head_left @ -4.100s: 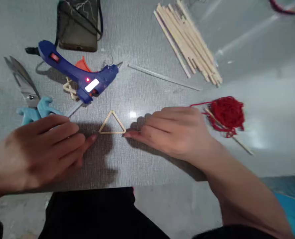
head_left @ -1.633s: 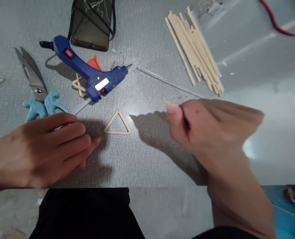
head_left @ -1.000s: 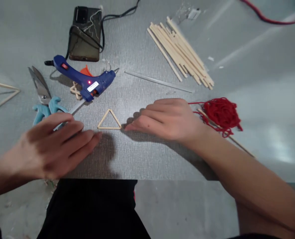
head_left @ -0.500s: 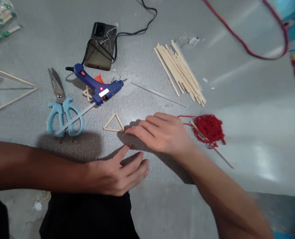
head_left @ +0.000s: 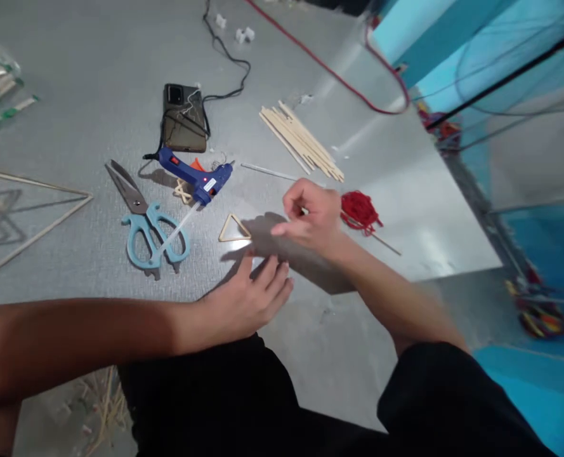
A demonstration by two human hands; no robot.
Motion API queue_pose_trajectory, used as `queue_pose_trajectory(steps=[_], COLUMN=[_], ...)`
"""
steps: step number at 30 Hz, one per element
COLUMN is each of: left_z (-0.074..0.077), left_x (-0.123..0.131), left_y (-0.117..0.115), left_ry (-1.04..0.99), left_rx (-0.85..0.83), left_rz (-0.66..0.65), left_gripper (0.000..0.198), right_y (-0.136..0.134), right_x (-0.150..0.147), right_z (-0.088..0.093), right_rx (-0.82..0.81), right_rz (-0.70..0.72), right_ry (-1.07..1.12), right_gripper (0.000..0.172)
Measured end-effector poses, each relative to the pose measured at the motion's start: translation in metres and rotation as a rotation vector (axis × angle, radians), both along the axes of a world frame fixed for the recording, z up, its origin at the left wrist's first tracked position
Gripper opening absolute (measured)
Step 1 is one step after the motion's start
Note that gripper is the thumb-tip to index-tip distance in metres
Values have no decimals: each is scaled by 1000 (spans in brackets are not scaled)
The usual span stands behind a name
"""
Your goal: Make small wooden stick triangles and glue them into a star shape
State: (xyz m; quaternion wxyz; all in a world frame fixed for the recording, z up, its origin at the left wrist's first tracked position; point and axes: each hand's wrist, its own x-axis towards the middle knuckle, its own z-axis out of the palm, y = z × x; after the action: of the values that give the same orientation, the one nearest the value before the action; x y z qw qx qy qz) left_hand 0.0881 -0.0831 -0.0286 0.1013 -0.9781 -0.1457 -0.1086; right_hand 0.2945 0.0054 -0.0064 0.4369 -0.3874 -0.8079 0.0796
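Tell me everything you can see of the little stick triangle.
The triangle is three thin, pale, wood-like sticks joined at their ends, hollow inside. It lies flat on the grey table, apex away from the person, right of the scissors, near the glue gun. The left hand rests just short of its right corner; the right hand is raised to its right. Neither clearly touches it.

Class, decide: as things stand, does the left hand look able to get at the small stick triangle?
Probably yes. The left hand lies just short of the stick triangle, bare surface between them; the right hand hovers off to its side.
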Motion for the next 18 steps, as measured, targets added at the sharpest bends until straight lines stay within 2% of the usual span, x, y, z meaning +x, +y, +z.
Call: queue_pose_trajectory(steps=[4, 7, 10, 14, 18], left_z=[-1, -1, 0, 0, 1], left_x=[-3, -6, -10, -13, -14], left_y=[2, 4, 6, 8, 8], left_ry=[30, 30, 29, 41, 40], left_rx=[-55, -118, -156, -173, -172], left_rz=[-2, 2, 8, 23, 15], left_gripper=[57, 59, 60, 63, 63], right_y=[-32, -56, -68, -70, -59], right_x=[-25, -28, -12, 11, 9], right_z=[-1, -8, -16, -22, -23], right_rx=[-223, -196, -140, -244, -343], right_rz=[-199, -362, -480, -518, -461], right_ry=[210, 203, 79, -159, -296], right_gripper=[49, 44, 44, 34, 27])
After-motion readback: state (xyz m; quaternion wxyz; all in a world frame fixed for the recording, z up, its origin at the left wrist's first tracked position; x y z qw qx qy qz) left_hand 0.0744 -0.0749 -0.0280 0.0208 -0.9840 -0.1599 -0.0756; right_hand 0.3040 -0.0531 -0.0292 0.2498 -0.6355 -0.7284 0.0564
